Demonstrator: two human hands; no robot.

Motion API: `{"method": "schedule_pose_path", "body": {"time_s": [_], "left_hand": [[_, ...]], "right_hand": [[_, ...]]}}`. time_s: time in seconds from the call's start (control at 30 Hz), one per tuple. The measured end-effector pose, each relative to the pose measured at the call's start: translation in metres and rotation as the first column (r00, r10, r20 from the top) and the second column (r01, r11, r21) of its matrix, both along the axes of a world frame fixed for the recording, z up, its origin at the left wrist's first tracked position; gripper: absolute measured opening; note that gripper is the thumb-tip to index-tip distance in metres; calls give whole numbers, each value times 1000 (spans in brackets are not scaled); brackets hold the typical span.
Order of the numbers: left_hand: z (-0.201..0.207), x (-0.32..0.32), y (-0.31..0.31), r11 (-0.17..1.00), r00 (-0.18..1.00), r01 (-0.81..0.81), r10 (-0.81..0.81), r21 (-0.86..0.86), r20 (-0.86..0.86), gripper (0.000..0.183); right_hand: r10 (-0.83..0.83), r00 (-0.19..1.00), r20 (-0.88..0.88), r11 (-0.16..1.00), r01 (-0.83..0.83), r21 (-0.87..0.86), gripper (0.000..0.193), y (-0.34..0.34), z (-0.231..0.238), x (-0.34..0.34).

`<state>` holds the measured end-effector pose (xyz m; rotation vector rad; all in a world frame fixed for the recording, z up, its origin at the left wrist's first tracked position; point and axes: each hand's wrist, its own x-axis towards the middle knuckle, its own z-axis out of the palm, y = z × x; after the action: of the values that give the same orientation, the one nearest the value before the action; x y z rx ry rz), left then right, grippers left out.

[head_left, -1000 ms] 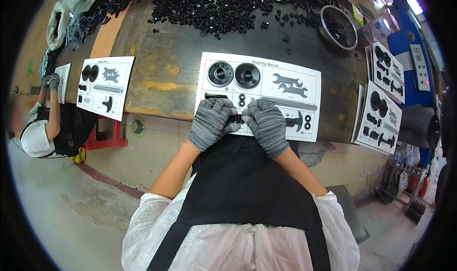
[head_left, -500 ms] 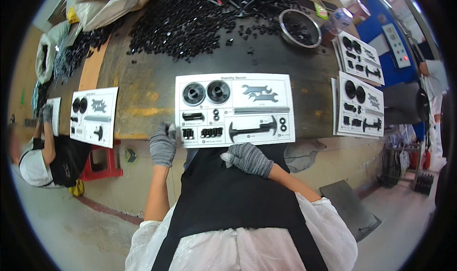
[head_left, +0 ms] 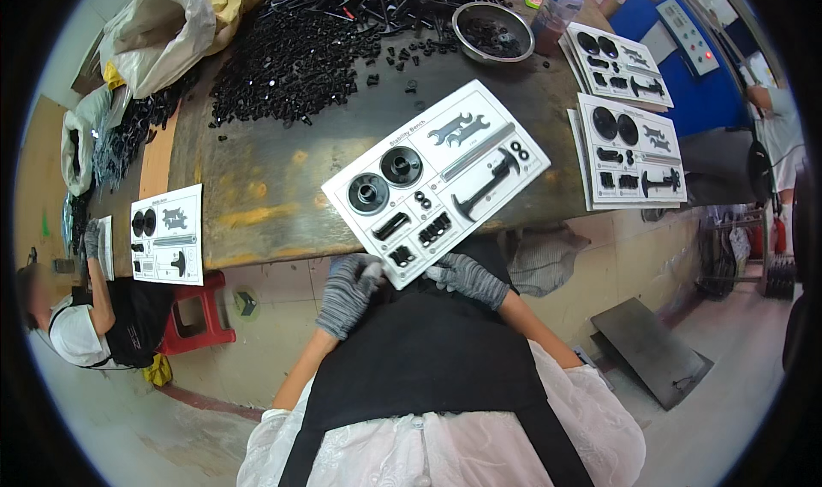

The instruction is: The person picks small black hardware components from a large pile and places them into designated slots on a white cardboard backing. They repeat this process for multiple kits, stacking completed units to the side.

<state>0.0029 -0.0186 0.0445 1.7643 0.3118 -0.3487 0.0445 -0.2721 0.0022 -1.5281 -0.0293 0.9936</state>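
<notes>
A white hardware card (head_left: 438, 198) bears black round caps, bolts, spacers, a T-shaped handle, grey wrenches and a long grey bar. It lies slanted on the table, with its lowest corner jutting past the front edge toward me. My left hand (head_left: 348, 297), in a grey knit glove, is closed at the card's lower left side, thumb and fingertips at the edge. On the other side of that corner, my gloved right hand (head_left: 469, 282) grips the lower edge, its fingertips partly hidden beneath the card.
Black small parts (head_left: 282, 76) are heaped across the table's (head_left: 257, 170) far side beside a metal bowl (head_left: 492, 32). Stacked cards (head_left: 629, 149) lie at right, and another card (head_left: 167, 239) at left. A co-worker (head_left: 86, 324) sits far left by a red stool (head_left: 197, 320).
The card has turned counterclockwise, bringing its lower left corner toward me. My left hand has moved right and nearer to me; my right hand has shifted slightly right. The view has shifted too.
</notes>
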Motion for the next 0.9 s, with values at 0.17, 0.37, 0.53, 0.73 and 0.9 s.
{"method": "schedule_pose_path", "body": {"time_s": [0.17,0.37,0.53,0.73,0.9], "left_hand": [[25,-3,-24,924,925,381,-381,-31,13,29],[68,43,-35,634,630,766,-773,107,67,34],[67,120,-64,735,677,676,-648,51,349,32],[-42,286,-87,621,497,79,-702,780,509,45],[-17,307,-109,605,672,78,-619,792,406,40]], "right_hand": [[-152,961,-230,926,220,306,49,-47,-13,-16],[-283,952,119,957,273,97,52,-126,-98,-50],[-455,891,4,858,437,269,61,-170,-60,-57],[-693,649,-314,519,751,408,57,-212,-60,-60],[-854,462,-240,357,855,375,40,-163,-13,-63]]}}
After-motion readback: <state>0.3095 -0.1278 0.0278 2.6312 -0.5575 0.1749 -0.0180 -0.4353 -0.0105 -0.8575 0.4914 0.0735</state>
